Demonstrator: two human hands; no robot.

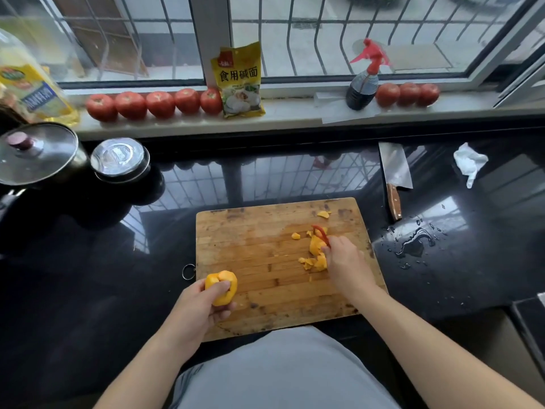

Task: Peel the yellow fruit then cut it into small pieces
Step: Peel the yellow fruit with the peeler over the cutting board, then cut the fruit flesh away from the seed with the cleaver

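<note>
The left grip (206, 302) curls round the yellow fruit (221, 287), lifted clear for peeling, while the right grip (343, 258) pinches the red peeler (321, 233) beside shed peelings (315, 258).

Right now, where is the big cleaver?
In the head view, the cleaver lies on the black counter, right of the cutting board's far corner, near a crumpled tissue.

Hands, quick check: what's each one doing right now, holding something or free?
Left hand: fingers curled round the yellow fruit at the cutting board edge.
Right hand: holds the red peeler over the peel scraps.
</note>
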